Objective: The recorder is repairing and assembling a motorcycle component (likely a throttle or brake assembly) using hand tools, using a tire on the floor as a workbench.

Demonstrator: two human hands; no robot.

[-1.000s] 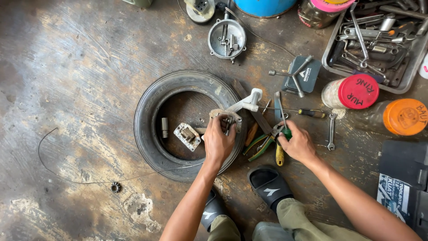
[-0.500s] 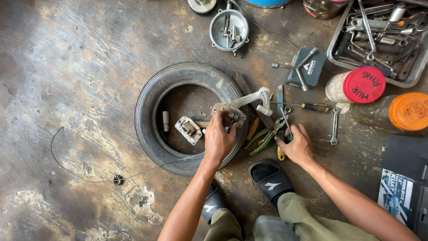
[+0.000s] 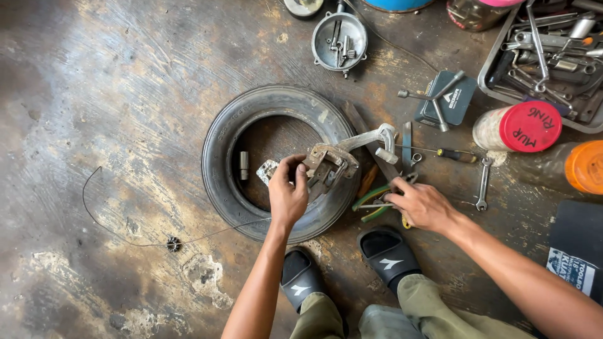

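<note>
Since half a second back, my left hand (image 3: 287, 196) has slid a bit off to the left of the metal bracket part (image 3: 330, 166), fingers now curled round its left end, and the right hand (image 3: 422, 202) has dropped down a touch onto the pliers pile. That rusty bracket sits on the right side of the small tyre (image 3: 279, 103), resting over the rim edge, with a bent chrome arm (image 3: 370, 136) sticking out up and right from it. Left hand is closed on the bracket's near end, thumb side toward a small pale metal block (image 3: 267, 169) lying inside the tyre. A short dark socket (image 3: 244, 164) stands in there too, just left of that block.

Right hand is curled over the green-handled pliers (image 3: 370, 194) on the floor, fingertips on them; can't tell if it's really gripping or just resting. Just beyond are a flat file (image 3: 406, 141), a screwdriver (image 3: 449, 154) and a small spanner (image 3: 482, 185). Further out: a jar with a red lid (image 3: 531, 125), an orange lid (image 3: 587, 166), a three-way wrench (image 3: 433, 100) on a dark box, a tool tray (image 3: 490, 81) top right and a round metal dish (image 3: 339, 34) of bits up top. Both my black sandals (image 3: 389, 257) are at the bottom, and a thin wire (image 3: 119, 235) curls across the concrete floor (image 3: 113, 94) on the left.
</note>
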